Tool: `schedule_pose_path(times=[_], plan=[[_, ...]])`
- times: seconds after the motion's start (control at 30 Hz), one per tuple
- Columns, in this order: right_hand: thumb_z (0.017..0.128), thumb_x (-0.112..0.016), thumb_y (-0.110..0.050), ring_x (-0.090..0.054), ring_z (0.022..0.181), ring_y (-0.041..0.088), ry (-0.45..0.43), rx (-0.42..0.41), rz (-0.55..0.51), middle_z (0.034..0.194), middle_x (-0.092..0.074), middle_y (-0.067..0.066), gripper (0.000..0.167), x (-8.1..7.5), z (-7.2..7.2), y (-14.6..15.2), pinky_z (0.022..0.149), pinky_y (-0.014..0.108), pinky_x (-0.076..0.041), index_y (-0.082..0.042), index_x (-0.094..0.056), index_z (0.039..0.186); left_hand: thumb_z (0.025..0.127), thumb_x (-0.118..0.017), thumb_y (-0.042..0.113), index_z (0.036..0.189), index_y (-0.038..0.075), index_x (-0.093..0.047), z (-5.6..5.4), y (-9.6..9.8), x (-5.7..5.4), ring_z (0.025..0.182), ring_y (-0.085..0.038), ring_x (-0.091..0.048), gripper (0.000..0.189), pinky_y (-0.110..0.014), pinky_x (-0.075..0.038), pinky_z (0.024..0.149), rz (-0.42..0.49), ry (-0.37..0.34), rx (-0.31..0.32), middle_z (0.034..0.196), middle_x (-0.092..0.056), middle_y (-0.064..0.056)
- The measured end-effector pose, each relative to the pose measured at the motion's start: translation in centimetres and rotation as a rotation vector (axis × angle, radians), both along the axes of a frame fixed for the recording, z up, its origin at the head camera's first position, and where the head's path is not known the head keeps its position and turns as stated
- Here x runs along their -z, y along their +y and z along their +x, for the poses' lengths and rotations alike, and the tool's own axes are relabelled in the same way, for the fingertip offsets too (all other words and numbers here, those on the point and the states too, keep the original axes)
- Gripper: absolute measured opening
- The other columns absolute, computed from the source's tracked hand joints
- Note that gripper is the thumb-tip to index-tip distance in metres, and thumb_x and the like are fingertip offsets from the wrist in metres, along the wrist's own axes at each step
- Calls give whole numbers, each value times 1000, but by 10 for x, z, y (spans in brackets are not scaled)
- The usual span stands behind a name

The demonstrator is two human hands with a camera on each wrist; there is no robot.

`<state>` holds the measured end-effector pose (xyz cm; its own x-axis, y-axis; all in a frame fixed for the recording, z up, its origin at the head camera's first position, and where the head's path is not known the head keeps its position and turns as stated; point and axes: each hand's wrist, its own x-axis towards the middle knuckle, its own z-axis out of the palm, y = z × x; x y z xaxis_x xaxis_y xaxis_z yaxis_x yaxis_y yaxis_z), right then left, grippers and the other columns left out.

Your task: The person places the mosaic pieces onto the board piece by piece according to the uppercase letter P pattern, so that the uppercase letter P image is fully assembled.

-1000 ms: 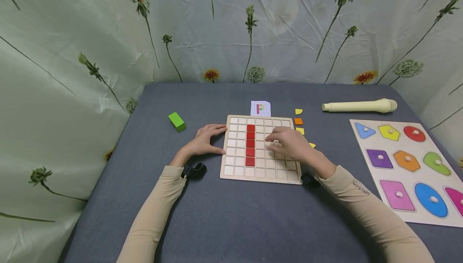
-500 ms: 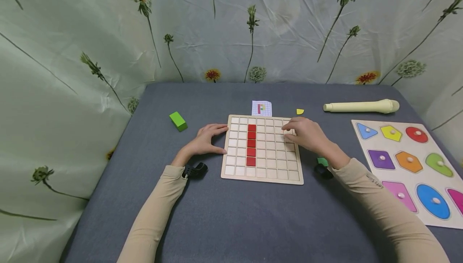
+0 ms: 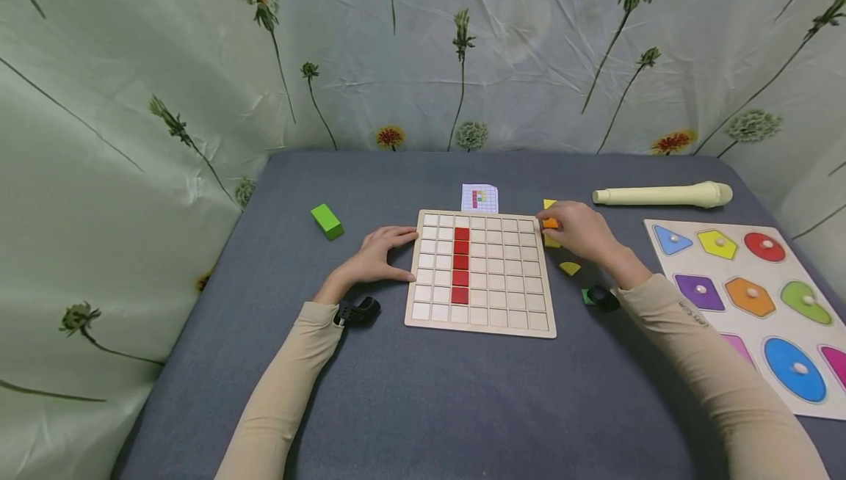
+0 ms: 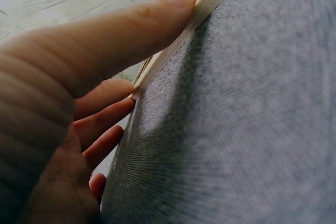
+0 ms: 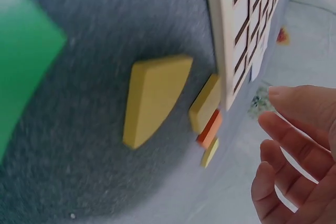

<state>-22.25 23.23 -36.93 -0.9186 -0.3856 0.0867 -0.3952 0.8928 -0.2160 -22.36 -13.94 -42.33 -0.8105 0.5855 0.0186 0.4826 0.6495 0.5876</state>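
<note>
My left hand (image 3: 371, 260) touches the left edge of a pale wooden grid board (image 3: 502, 331), thumb and fingers spread along it. In the left wrist view the thumb (image 4: 152, 22) lies against the board's edge. A column of red square tiles (image 3: 460, 262) sits in the grid. My right hand (image 3: 584, 232) hovers off the board's upper right corner, fingers bent loosely and holding nothing. Beside its fingertips are an orange piece (image 3: 549, 223) and a yellow piece (image 3: 551, 242). Nearer the wrist lies a yellow curved-edge piece (image 5: 155, 100).
A printed pattern card (image 3: 479, 198) lies behind the board. Left of it is a green block (image 3: 327, 222); a green piece (image 5: 23, 56) lies under the right wrist. A cream microphone-shaped object (image 3: 661, 194) and a knobbed shape puzzle (image 3: 717, 268) occupy the right side.
My right hand has moved right, from over the grid to the loose pieces beside the board. The left hand stays at the board's edge, and the red tiles are unchanged.
</note>
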Motion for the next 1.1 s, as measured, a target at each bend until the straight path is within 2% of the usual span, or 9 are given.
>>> schedule_pose_path(times=[0.13,0.33,0.47,0.7,1.1], plan=[[86,-65,-9,-61,83,27,-50,35,19,115,-65,21,29,1,-5,6,59,34,-42,-2,-67,114,74,-78,29,142,7,-41,0,1,0,138,-34,-29,81,-59,-15,108,-2,-4,-2,149,-38,-13],[85,-64,-8,-62,100,35,-95,55,29,117,-64,22,33,4,-13,12,68,41,-47,-1,-65,117,74,-79,30,142,8,-41,0,1,1,138,-34,-28,81,-58,-15,108,-6,-10,-8,149,-38,-12],[85,-64,-8,-61,103,39,-111,56,27,116,-64,24,32,8,-18,16,77,48,-49,0,-65,116,74,-79,31,142,8,-41,0,0,0,138,-34,-29,81,-58,-16,108,-4,-10,-5,150,-38,-12],[84,-65,-7,-62,98,37,-116,60,15,112,-65,24,29,14,-21,18,81,49,-49,2,-67,112,74,-78,30,142,8,-41,0,0,-2,138,-34,-29,81,-59,-16,107,-1,-7,-1,149,-38,-13],[82,-64,-7,-62,92,34,-117,91,31,108,-66,24,31,15,-22,18,77,47,-49,3,-67,111,73,-79,30,142,8,-41,1,0,-2,137,-34,-29,81,-58,-16,108,-6,-8,-3,149,-38,-13]])
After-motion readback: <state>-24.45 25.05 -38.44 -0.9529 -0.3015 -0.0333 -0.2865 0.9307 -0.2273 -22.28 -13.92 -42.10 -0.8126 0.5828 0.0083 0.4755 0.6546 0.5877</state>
